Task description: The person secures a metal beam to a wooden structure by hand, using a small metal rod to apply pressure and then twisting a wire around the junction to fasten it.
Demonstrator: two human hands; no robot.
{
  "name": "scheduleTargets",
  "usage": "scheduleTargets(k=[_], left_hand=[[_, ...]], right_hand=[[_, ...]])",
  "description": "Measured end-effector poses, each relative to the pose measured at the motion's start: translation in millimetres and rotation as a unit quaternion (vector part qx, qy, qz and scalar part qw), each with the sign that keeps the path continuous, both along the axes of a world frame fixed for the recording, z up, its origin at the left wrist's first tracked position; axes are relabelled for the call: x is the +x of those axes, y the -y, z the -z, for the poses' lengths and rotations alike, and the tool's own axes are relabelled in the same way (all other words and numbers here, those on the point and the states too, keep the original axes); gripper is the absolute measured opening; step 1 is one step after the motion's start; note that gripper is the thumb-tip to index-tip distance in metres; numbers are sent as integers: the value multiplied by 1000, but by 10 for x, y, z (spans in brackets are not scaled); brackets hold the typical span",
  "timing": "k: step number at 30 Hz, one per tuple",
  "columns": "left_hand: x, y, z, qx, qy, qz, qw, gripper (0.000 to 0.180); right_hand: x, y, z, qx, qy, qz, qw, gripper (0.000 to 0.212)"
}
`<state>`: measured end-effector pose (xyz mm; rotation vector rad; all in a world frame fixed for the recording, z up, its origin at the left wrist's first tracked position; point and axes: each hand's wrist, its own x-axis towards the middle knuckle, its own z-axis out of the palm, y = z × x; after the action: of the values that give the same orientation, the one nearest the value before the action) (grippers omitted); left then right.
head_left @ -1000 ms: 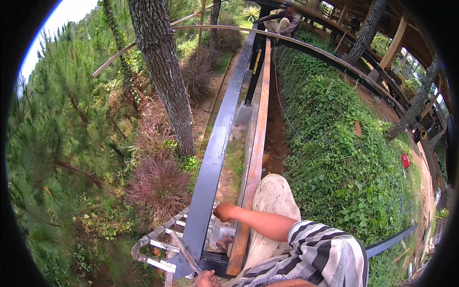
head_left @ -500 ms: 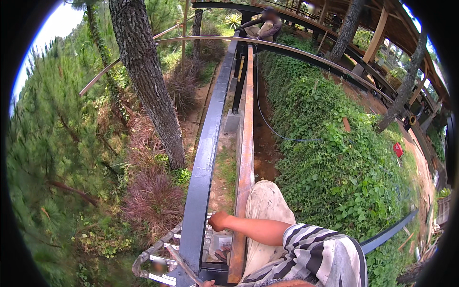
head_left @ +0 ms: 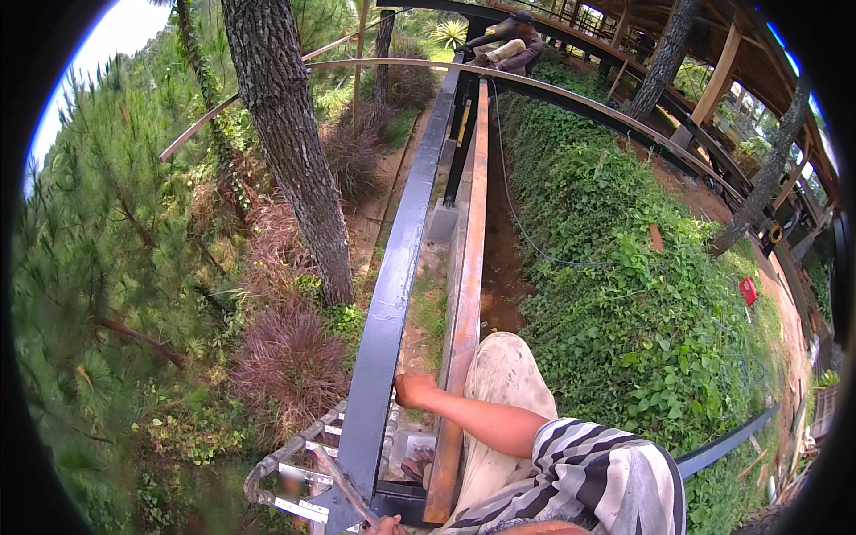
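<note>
My right hand (head_left: 415,390) is closed, its curled fingers against the inner side of a dark grey painted steel beam (head_left: 379,357). Whatever it may grip there is hidden by the beam. Low in the view, partly cut off by the edge, my left hand (head_left: 388,526) is closed around a thin brownish stick (head_left: 346,486) that slants across the beam's near end. A rusty brown beam (head_left: 465,357) runs alongside, next to my bent knee (head_left: 506,366) in stained beige trousers. Below the grey beam a ladder (head_left: 294,473) with pale rungs and worn rails leans close by.
A person (head_left: 513,45) sits at the beams' far end, near a dark post (head_left: 459,134). A long curved strip (head_left: 553,83) crosses overhead. A tree trunk (head_left: 294,152) rises at left; a leafy green bank (head_left: 615,250) slopes at right. A thin hose (head_left: 535,248) hangs between.
My right hand has moved slightly farther along the grey beam. The left hand still holds the stick. The whole view has shifted a little to the right.
</note>
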<state>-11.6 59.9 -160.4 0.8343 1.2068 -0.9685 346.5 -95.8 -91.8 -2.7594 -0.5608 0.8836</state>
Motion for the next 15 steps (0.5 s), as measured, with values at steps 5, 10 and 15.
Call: scheduleTargets(k=[5, 10, 15], left_hand=[[-236, -158, 426, -48, -9, 102, 994, 60], [-98, 361, -863, 67, 183, -138, 971, 46], [158, 496, -1653, 120, 190, -239, 944, 35]], right_hand=[[-13, -44, -19, -8, 5, -32, 999, 35], [9, 95, 68, 2, 28, -36, 999, 34], [-36, 13, 48, 1, 28, -55, 998, 32]])
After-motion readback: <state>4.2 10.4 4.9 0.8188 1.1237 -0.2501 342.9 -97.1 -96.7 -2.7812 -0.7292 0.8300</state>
